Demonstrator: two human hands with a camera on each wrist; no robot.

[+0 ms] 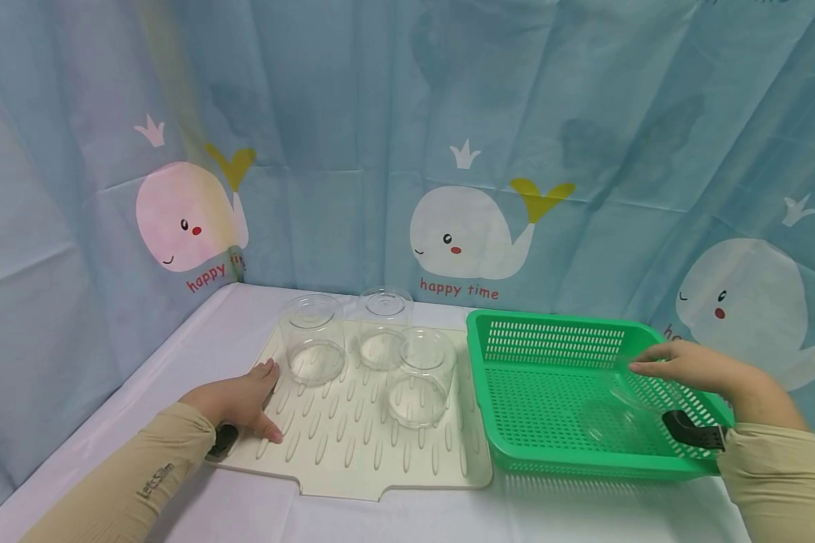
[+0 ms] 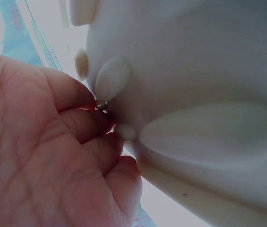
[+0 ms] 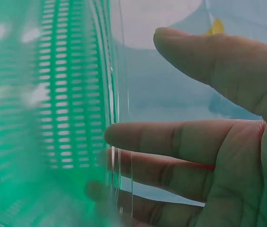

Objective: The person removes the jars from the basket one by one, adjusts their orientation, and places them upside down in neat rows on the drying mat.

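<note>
My left hand (image 1: pixel 241 396) rests at the left edge of a cream draining tray (image 1: pixel 339 471), thumb and fingers spread. In the left wrist view, the fingertips touch the ridged tray surface (image 2: pixel 209 132). Three clear plastic cups stand on the tray, seemingly upside down: one at the left (image 1: pixel 312 343), one behind (image 1: pixel 383 332) and one nearer the front (image 1: pixel 419 381). Over the right side of a green basket (image 1: pixel 543 460) is my right hand (image 1: pixel 693 366), its fingers fairly straight. Its fingertips are at the rim of a clear cup (image 1: pixel 607 422) in the basket; the thumb stands apart.
A white cloth (image 1: pixel 258 513) covers the table. Behind it hangs a blue curtain (image 1: pixel 326 219) printed with whales. The basket stands close to the tray's right edge, and its raised walls surround the cup inside.
</note>
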